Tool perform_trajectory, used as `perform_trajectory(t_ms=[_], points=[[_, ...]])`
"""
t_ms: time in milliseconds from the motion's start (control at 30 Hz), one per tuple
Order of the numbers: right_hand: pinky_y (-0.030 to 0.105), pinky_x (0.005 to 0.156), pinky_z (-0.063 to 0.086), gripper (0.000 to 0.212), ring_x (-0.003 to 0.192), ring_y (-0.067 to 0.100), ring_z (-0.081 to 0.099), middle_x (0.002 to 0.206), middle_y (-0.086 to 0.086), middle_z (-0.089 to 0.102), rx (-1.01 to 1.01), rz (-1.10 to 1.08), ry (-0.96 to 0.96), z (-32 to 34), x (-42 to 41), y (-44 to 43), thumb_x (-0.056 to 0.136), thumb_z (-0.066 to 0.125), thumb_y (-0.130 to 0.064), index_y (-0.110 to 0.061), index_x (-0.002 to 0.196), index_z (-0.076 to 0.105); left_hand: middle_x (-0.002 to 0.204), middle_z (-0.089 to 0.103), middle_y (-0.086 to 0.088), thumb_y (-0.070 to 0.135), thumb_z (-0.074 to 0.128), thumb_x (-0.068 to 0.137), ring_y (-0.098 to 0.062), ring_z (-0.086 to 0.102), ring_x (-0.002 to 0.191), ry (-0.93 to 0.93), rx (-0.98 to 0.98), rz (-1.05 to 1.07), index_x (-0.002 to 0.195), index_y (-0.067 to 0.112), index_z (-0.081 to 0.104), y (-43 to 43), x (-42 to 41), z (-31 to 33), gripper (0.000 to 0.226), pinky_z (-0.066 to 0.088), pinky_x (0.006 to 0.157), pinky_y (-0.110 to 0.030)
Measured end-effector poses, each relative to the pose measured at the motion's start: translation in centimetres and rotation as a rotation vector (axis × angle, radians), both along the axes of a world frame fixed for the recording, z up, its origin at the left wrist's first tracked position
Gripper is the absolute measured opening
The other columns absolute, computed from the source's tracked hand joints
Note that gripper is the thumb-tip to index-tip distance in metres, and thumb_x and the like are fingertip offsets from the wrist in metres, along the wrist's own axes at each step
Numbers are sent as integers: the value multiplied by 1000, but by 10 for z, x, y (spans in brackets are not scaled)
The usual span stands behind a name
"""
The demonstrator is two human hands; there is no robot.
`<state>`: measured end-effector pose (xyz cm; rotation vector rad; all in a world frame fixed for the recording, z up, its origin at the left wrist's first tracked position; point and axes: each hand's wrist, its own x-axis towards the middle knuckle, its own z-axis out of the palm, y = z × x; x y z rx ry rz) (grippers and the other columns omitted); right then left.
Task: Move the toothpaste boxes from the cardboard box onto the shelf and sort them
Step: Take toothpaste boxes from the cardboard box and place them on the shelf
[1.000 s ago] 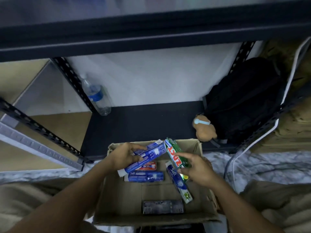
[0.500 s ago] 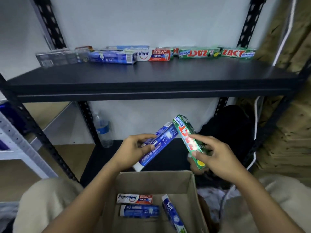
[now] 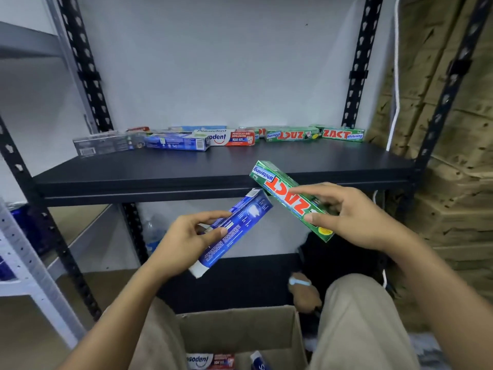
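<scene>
Head view, single entry.

**Held:** The left hand (image 3: pixel 186 236), lower centre of the frame, had fingers and thumb curled round a blue toothpaste box (image 3: pixel 240 228) tilted up to the right. The right hand (image 3: pixel 354 217), centre right, pinched a green Zact box (image 3: pixel 288 196) between thumb and fingers. That box tilted up to the left, its upper end crossing the front edge of the shelf (image 3: pixel 213 172) in the picture. Whether the two boxes touched could not be told.

**Already shelved:** A row ran along the back, from left to right: a grey box (image 3: pixel 106 144), a shelved blue box (image 3: pixel 176 142), a Pepsodent box (image 3: pixel 229 137) and a Zact pair (image 3: pixel 292 134). More boxes behind were partly hidden. Sorting by brand looked well begun.

**Outstanding:** The cardboard box (image 3: pixel 240 329), bottom centre, showed a second Pepsodent box (image 3: pixel 210 361) and the tip of another blue box (image 3: pixel 260 364). The rest of its inside was out of frame. Judged past midway, with two boxes in hand to place and at least two to follow.

**Surface and room:** The shelf board was matte black on perforated black uprights (image 3: pixel 82 62), against a pale wall (image 3: pixel 213 62). The lower shelf (image 3: pixel 226 284) carried a water bottle (image 3: pixel 153 233), a dark bag (image 3: pixel 341 257) and a small brown toy (image 3: pixel 304 292). A grey rack (image 3: pixel 26 263) stood at the left edge and stacked brown cartons (image 3: pixel 453 156) at the right.
</scene>
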<state>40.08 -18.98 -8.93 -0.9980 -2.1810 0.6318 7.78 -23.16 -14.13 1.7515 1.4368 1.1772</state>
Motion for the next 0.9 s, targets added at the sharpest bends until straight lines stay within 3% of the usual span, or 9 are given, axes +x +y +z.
perform_trajectory(t_ms=[167, 300, 400, 533, 667, 833, 900], points=[[39, 91, 57, 54, 113, 8, 61, 133, -19, 57, 43, -25, 32, 26, -3, 23, 90, 72, -20, -61, 122, 58, 98, 74, 2, 31, 71, 91, -27, 70, 85, 36, 100, 74, 110, 48, 71, 1, -5, 33, 25, 59, 76, -47], [36, 90, 56, 54, 115, 8, 58, 135, -15, 56, 105, -121, -45, 38, -2, 57, 90, 72, -23, -63, 122, 56, 75, 67, 19, 30, 72, 90, -5, 59, 64, 138, 183, 122, 104, 47, 73, 10, -10, 61, 23, 44, 59, -17], [32, 94, 52, 58, 118, 9, 56, 133, -15, 57, 107, -156, -61, 49, 1, 79, 89, 71, -22, -62, 126, 52, 71, 61, 20, 31, 73, 88, 3, 56, 65, 227, 247, 155, 105, 47, 73, 18, -8, 81, 23, 39, 55, -10], [32, 105, 41, 69, 126, 7, 48, 137, -17, 53, 133, -164, -233, 63, 3, 103, 84, 72, -18, -57, 134, 46, 88, 61, 18, 36, 70, 90, 9, 53, 71, 378, 286, 164, 111, 49, 70, 39, -5, 108, 24, 36, 60, -14], [37, 109, 38, 50, 134, 19, 45, 146, -7, 51, 135, -233, -363, 64, 8, 134, 88, 70, -29, -49, 131, 55, 120, 64, 14, 38, 67, 92, -1, 54, 96, 559, 293, 108, 117, 48, 67, 74, -3, 119, 27, 40, 81, -24], [36, 106, 39, 49, 129, 22, 49, 147, -1, 51, 206, -300, -422, 67, 25, 165, 91, 68, -17, -43, 132, 58, 120, 64, 13, 40, 65, 93, -11, 56, 100, 753, 271, 77, 119, 48, 64, 117, 7, 126, 27, 48, 87, -34], [43, 109, 37, 49, 132, 24, 47, 148, -3, 50, 214, -365, -431, 63, 38, 180, 94, 65, -18, -46, 132, 57, 112, 67, 9, 35, 66, 93, -11, 58, 89, 786, 288, 47, 118, 48, 64, 134, 15, 127, 28, 49, 83, -34]])
